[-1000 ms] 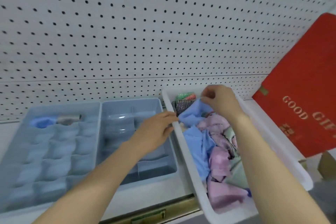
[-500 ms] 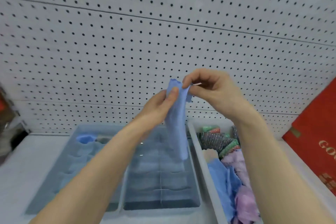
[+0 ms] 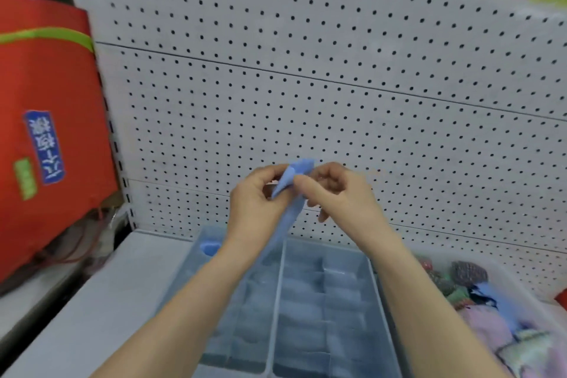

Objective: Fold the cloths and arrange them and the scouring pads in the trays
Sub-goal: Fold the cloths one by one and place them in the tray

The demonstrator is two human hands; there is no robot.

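A blue cloth (image 3: 293,190) hangs in the air above the trays, pinched at its top by both hands. My left hand (image 3: 254,205) grips it from the left and my right hand (image 3: 337,193) from the right, close together. Below stand two grey-blue divided trays (image 3: 310,301) side by side; a folded blue cloth (image 3: 210,247) lies in a far-left compartment. At the right a white bin (image 3: 503,273) holds loose pink and blue cloths (image 3: 487,325) and scouring pads (image 3: 468,273).
A white pegboard wall (image 3: 337,101) rises behind the shelf. A large red bag (image 3: 46,120) stands at the left. The white shelf surface (image 3: 101,301) runs left of the trays. Packaged goods hang along the top edge.
I lifted the blue cloth out of the white bin and raised it above the trays. Both hands have drawn together at its top, and my view has tilted up and swung left.
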